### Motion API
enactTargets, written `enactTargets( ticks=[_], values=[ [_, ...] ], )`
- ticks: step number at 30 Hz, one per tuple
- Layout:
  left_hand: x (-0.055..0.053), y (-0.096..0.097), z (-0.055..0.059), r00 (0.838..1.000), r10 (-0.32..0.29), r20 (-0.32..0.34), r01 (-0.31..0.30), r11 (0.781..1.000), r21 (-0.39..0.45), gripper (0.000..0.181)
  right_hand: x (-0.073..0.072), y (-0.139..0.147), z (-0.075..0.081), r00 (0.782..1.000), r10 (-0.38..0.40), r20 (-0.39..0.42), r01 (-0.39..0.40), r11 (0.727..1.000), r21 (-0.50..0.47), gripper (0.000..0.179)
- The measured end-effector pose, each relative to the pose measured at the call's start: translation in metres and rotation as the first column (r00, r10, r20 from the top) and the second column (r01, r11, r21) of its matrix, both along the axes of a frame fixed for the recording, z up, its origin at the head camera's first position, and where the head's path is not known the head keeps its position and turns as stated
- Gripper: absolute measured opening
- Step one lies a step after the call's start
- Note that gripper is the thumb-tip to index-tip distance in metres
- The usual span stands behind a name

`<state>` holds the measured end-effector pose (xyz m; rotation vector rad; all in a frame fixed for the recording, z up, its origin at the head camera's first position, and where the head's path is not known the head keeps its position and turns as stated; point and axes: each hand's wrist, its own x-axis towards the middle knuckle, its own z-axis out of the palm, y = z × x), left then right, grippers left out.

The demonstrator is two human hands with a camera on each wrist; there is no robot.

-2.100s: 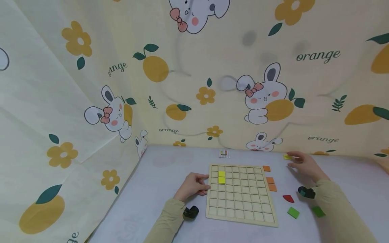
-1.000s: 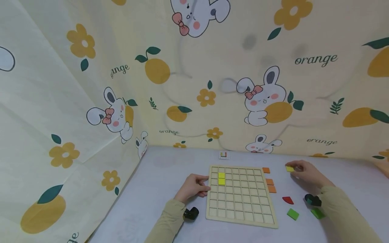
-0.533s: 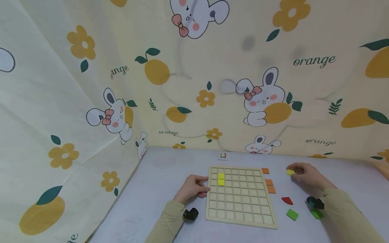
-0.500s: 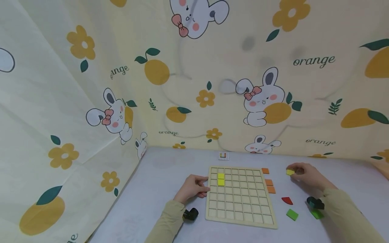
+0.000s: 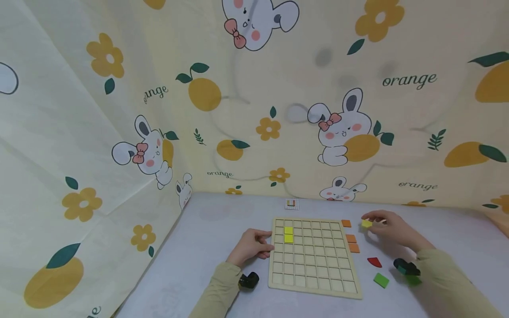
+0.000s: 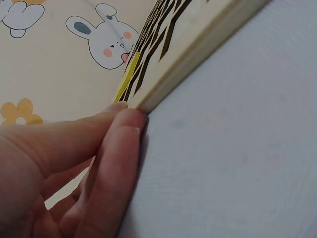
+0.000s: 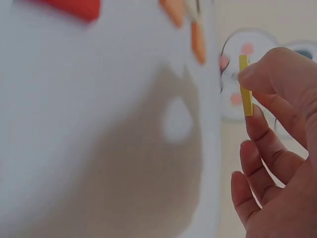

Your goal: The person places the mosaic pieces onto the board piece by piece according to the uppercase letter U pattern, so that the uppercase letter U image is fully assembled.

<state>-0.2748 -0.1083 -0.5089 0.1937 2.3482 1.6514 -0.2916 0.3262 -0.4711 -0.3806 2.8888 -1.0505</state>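
My right hand (image 5: 391,229) pinches a small yellow tile (image 5: 366,224) beyond the right side of the wooden grid board (image 5: 314,290). Seen from the right wrist, that thin tile (image 7: 245,91) stands edge-on between thumb and fingertips, raised off the white tabletop, and the other fingers are loosely bent. My left hand (image 5: 250,246) grips the board's left edge with thumb and finger; the left wrist view has the fingertips right at the rim (image 6: 163,91). Two yellow tiles (image 5: 288,234) sit one above the other in the grid's second column.
Several orange tiles (image 5: 351,243) lie along the board's right side. A red quarter-round piece (image 5: 374,262) and a green tile (image 5: 381,280) lie nearer; another green tile (image 5: 413,280) is partly under the right sleeve. A small pattern card (image 5: 292,204) lies behind the board, before the printed curtain (image 5: 254,88).
My right hand has picked up the yellow tile from the back right, drawn it nearer, then moved it left toward the board. The left hand has stayed at the board's edge.
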Motion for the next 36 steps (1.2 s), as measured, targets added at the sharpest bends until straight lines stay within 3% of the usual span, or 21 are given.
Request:
enactTargets(
  ticks=[11, 20, 30, 36],
  values=[
    [0.0, 0.001, -0.001, 1.0, 0.0, 0.005, 0.0, 1.0, 0.005, 0.051, -0.004, -0.047, 0.012, 0.98, 0.155, -0.122, -0.163, 0.985, -0.059, 0.03],
    [-0.001, 0.0, 0.0, 1.0, 0.002, 0.015, -0.002, 1.0, 0.005, 0.05, -0.006, -0.091, 0.004, 0.971, 0.234, -0.059, -0.24, 0.961, -0.135, 0.031],
    [-0.001, -0.001, 0.001, 1.0, 0.003, 0.019, -0.003, 1.0, 0.006, 0.051, 0.0, -0.143, -0.015, 0.911, 0.398, -0.104, -0.411, 0.891, -0.19, 0.028],
    [-0.001, -0.001, 0.002, 1.0, 0.002, 0.022, -0.002, 1.0, 0.008, 0.05, 0.005, -0.169, -0.019, 0.874, 0.471, -0.118, -0.485, 0.859, -0.162, 0.027]
  ],
)
